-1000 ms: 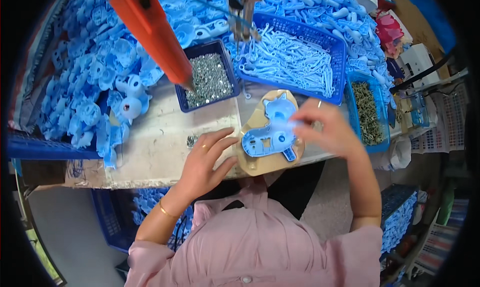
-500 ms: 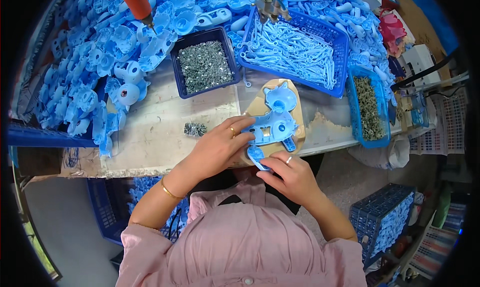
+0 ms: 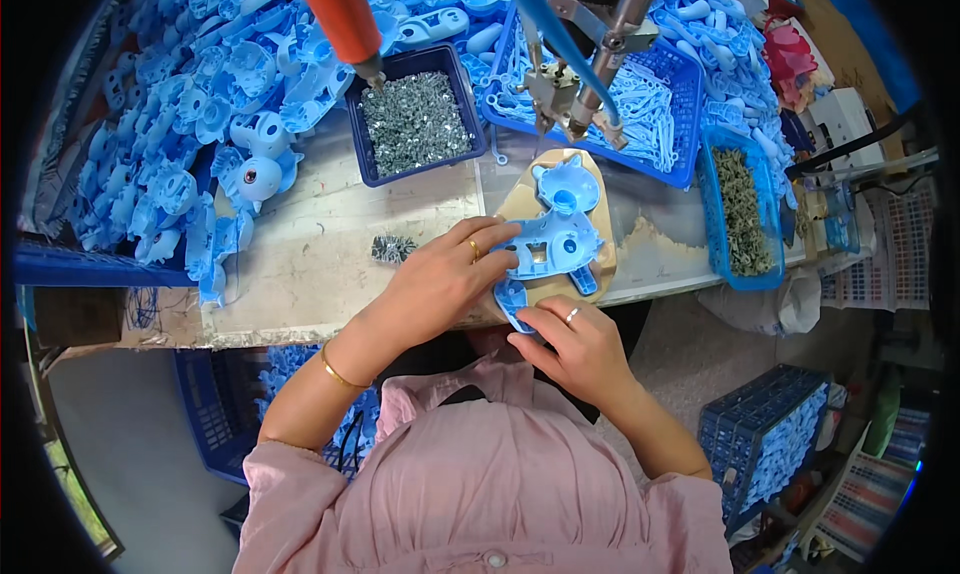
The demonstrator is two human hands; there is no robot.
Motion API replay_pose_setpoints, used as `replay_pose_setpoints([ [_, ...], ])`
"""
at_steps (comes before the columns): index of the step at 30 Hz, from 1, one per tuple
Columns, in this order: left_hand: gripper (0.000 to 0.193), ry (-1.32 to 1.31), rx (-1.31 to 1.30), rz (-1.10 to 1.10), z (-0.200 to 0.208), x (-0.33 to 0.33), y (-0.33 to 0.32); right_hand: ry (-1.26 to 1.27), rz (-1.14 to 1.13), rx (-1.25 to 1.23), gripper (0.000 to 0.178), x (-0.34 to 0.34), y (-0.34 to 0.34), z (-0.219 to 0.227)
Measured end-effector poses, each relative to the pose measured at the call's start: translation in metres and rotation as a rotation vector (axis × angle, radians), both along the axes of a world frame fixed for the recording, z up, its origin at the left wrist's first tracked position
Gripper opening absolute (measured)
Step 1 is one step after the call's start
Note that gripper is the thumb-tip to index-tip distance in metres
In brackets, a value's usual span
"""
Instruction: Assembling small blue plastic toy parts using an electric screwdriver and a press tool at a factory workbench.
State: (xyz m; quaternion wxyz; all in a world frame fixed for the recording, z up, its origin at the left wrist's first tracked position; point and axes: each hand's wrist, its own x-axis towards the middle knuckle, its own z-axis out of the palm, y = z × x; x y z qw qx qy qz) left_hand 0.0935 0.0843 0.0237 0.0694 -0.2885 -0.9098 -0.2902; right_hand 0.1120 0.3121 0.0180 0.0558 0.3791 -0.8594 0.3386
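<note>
A blue heap of parts (image 3: 200, 114) lies at the left edge of the tabletop (image 3: 300, 244). Near the front edge, the left hand (image 3: 445, 274) has bent fingers on a blue shell (image 3: 553, 236) — I can't tell if it grips. The shell sits on a tan holder (image 3: 522, 199). The right hand (image 3: 575, 346) pinches a small blue piece (image 3: 510, 296).
</note>
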Motion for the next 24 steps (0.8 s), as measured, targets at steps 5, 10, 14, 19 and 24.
replay_pose_setpoints([
  [5,0.023,-0.006,0.036,-0.004,0.004,-0.001,0.002,0.051,-0.052,0.047,0.027,-0.011,-0.005,-0.010],
  [10,0.030,-0.024,0.031,-0.005,-0.004,0.001,-0.001,-0.031,-0.069,0.020,0.030,-0.008,-0.006,-0.013],
  [14,0.056,-0.071,0.086,0.053,0.001,0.006,0.000,0.121,-0.143,-0.032,0.034,-0.019,0.005,-0.010],
  [19,0.072,-0.047,0.092,0.119,-0.020,0.012,0.010,0.220,-0.009,0.143,0.029,-0.040,0.010,-0.012],
  [24,0.074,-0.041,0.038,0.139,-0.018,0.014,0.012,0.168,0.013,0.161,0.032,-0.043,0.012,-0.015],
])
